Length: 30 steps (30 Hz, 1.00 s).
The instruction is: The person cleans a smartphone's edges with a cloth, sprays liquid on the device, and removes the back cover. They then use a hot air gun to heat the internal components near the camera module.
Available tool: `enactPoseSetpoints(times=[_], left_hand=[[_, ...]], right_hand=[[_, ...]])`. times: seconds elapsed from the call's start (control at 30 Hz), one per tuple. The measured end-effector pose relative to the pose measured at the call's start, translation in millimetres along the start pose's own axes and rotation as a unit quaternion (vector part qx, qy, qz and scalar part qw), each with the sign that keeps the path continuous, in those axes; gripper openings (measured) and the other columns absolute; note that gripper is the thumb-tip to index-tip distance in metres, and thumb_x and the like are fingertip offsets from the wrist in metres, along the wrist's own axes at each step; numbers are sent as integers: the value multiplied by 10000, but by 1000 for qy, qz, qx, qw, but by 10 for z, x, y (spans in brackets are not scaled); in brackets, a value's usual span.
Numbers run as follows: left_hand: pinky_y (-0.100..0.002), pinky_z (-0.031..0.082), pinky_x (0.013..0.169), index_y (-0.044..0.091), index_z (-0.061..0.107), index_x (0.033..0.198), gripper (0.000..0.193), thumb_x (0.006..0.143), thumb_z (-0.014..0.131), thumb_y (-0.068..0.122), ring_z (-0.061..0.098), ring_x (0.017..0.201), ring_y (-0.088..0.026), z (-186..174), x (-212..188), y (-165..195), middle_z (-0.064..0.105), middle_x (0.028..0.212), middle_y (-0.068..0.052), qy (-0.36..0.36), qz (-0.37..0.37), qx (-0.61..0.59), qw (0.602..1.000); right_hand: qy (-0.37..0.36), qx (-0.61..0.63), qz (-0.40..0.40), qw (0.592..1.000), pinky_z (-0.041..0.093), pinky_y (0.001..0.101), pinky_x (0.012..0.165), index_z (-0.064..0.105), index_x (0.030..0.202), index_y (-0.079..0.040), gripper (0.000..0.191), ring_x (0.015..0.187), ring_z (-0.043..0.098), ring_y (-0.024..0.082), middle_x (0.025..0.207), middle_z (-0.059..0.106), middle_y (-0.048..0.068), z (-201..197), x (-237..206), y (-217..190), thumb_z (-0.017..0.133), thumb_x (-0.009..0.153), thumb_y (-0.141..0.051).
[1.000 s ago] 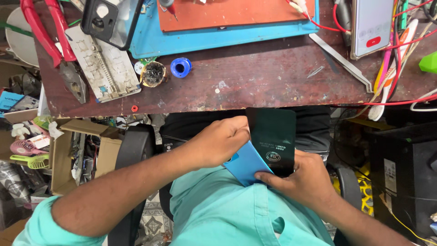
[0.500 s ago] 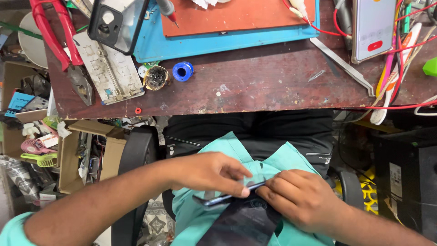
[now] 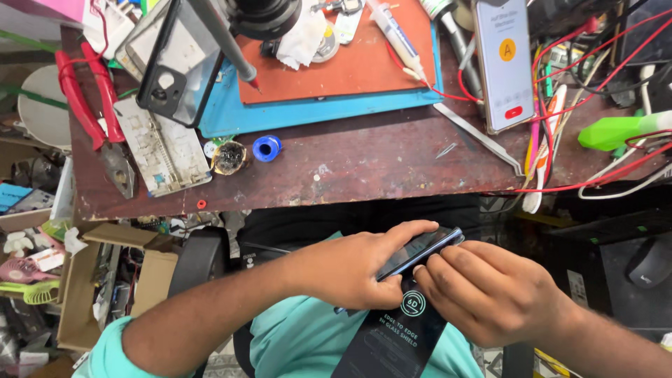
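While both hands met below the edge of the worn brown table point(image 3: 364, 168), the left hand point(image 3: 350, 269) gripped a dark phone point(image 3: 420, 253) edge-on, its forefinger stretched along the upper side and its thumb curled underneath, so the fingers were closed around the device. The right hand point(image 3: 490, 290) pressed against the same phone from the other side, its fingers bent and bunched with the tips on the phone's near edge; whether they pinched anything thin there could not be told. Just beneath the phone, touching both hands, lay a black flat package point(image 3: 399, 336) with pale print, resting on the person's teal shirt point(image 3: 301, 336). Up on the table, well apart from the hands, sat a blue work mat point(image 3: 315, 112) with an orange pad point(image 3: 364, 63) on it, red-handled pliers point(image 3: 91, 105) at the left, a small blue roll point(image 3: 267, 148), metal tweezers point(image 3: 476, 136), and a second phone point(image 3: 502, 63) with a lit screen.
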<state>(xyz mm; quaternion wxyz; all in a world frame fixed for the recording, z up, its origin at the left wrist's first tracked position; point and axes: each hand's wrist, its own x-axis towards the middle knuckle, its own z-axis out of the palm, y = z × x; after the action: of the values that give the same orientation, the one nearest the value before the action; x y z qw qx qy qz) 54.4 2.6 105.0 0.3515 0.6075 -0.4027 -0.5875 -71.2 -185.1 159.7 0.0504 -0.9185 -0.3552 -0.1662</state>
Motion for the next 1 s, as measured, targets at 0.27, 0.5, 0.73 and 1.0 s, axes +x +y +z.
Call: enactPoseSetpoints(times=[0.27,0.5,0.73,1.0], left_hand=[[-335,570,877,92,408,1556,956,679,767,218,721,1004,-237,151,217,-357,711,1148,-147,124,132,-52,982],[-355,570,873,58,483,1454,853,657,742,217,720,983,-260,-14,485,-298,724,1102,-141,315,89,-122,937],[-346,554,856,26,453,1444,826,687,754,160,687,954,-247,-366,533,-258,668,1060,-132,474,152,-25,867],[-256,502,664,19,408,1497,829,703,637,83,569,761,-94,-508,631,-466,586,986,-28,357,185,-211,891]], right_hand=[[25,-24,-97,995,620,358,827,760,995,16,162,907,722,230,961,699,82,103,-78,119,753,881,-99],[64,-18,14,998,623,417,865,798,969,-41,147,950,738,278,996,717,95,116,148,517,764,837,-98],[155,-78,64,983,611,407,873,773,869,-50,72,916,723,280,971,705,90,60,160,616,844,866,-60],[333,312,539,708,599,339,811,622,1127,2,162,832,707,177,983,703,109,610,-2,685,754,1038,29]])
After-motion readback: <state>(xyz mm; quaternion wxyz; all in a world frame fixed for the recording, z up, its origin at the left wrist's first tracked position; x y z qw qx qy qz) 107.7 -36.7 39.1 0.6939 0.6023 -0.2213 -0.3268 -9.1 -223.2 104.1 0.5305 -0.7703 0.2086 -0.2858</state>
